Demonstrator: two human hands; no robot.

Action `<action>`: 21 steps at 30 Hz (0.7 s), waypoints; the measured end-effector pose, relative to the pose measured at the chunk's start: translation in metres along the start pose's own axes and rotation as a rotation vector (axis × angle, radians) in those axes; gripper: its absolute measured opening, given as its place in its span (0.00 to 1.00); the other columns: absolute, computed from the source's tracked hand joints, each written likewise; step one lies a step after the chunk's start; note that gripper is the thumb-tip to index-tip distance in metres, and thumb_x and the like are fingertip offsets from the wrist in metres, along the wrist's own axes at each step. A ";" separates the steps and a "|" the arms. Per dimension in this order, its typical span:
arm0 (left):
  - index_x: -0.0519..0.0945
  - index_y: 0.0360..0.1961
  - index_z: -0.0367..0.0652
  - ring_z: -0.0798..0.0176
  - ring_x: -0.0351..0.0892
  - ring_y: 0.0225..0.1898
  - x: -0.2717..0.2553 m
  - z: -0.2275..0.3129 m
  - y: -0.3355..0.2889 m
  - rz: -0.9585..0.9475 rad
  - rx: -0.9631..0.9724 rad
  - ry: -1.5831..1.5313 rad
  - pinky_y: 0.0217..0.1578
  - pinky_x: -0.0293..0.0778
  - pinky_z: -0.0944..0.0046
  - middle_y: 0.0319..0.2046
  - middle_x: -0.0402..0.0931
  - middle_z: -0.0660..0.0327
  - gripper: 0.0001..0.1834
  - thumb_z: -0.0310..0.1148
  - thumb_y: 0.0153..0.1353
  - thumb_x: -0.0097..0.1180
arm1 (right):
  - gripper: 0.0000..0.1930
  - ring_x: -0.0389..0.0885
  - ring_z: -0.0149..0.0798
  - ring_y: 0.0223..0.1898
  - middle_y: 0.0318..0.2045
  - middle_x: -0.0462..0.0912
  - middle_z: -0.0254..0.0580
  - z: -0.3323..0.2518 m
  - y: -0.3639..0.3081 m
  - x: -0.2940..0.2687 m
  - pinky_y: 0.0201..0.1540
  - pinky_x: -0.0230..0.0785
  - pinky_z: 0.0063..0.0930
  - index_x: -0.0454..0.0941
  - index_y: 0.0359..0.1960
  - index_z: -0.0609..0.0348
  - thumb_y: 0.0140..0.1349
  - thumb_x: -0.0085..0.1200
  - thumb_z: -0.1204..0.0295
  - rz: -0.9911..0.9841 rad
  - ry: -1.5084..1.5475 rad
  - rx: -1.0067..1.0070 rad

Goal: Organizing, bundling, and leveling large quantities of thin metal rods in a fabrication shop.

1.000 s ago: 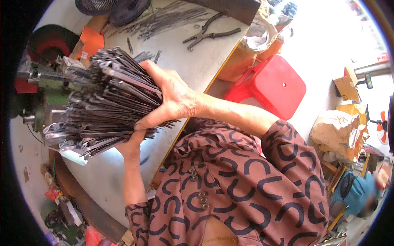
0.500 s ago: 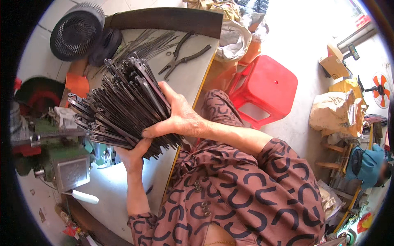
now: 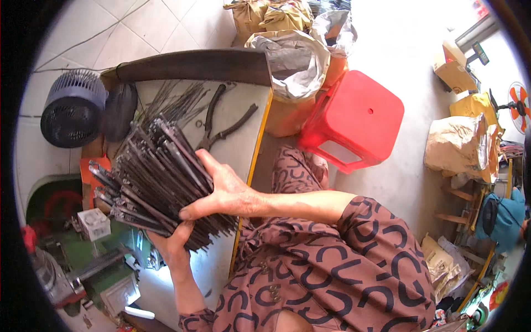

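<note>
One thick bundle of dark, thin strips (image 3: 157,185), firmly gripped: right hand (image 3: 227,193) wrapped over its right side, left hand (image 3: 172,243) closed round its lower side. Held above the table (image 3: 237,152); looks gathered. Loose strips (image 3: 174,102) beyond the grip, not collected; pliers (image 3: 209,130) nearer. Green machine (image 3: 113,276) lower left of grip; red stool (image 3: 362,113) right.

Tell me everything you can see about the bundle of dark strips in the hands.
The bundle is a thick, fanned sheaf of many thin, dark grey to black strips that look metallic, some catching light. Its upper-left ends are knobbier and spread wider; the lower-right ends are bunched and uneven. It lies slantwise over the pale worktable. The right grip clasps its right side, thumb across the top; the left grip holds its lower edge, fingers mostly hidden.
</note>
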State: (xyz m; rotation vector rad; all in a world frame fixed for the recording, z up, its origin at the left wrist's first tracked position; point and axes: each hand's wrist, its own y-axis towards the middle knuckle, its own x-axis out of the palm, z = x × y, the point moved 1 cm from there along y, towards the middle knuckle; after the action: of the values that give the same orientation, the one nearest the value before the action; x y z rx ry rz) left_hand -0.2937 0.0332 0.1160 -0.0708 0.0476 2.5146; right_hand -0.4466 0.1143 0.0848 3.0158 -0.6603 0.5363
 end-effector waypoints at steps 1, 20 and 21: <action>0.64 0.64 0.33 0.57 0.74 0.54 0.000 0.003 0.004 0.035 -0.011 -0.013 0.60 0.67 0.59 0.56 0.72 0.54 0.43 0.28 0.43 0.67 | 0.43 0.78 0.39 0.48 0.44 0.80 0.49 0.003 0.007 0.000 0.55 0.68 0.34 0.63 0.56 0.64 0.37 0.74 0.63 -0.001 -0.003 0.001; 0.72 0.55 0.31 0.60 0.78 0.49 0.126 0.098 0.098 -0.138 -0.153 0.072 0.55 0.71 0.61 0.49 0.77 0.56 0.34 0.27 0.42 0.65 | 0.43 0.72 0.34 0.54 0.50 0.76 0.44 -0.105 0.035 -0.100 0.60 0.63 0.30 0.60 0.59 0.65 0.42 0.74 0.70 0.131 0.217 0.061; 0.72 0.55 0.31 0.60 0.78 0.49 0.140 0.107 0.097 -0.146 -0.144 0.075 0.55 0.71 0.61 0.49 0.77 0.56 0.34 0.27 0.42 0.65 | 0.44 0.71 0.33 0.55 0.51 0.75 0.44 -0.115 0.026 -0.110 0.61 0.62 0.29 0.60 0.60 0.65 0.42 0.74 0.71 0.173 0.232 0.047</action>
State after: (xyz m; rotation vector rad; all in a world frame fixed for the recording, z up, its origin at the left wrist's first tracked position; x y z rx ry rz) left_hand -0.4682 0.0415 0.2159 -0.2198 -0.1052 2.3657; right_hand -0.5890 0.1440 0.1548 2.8889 -0.9070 0.9035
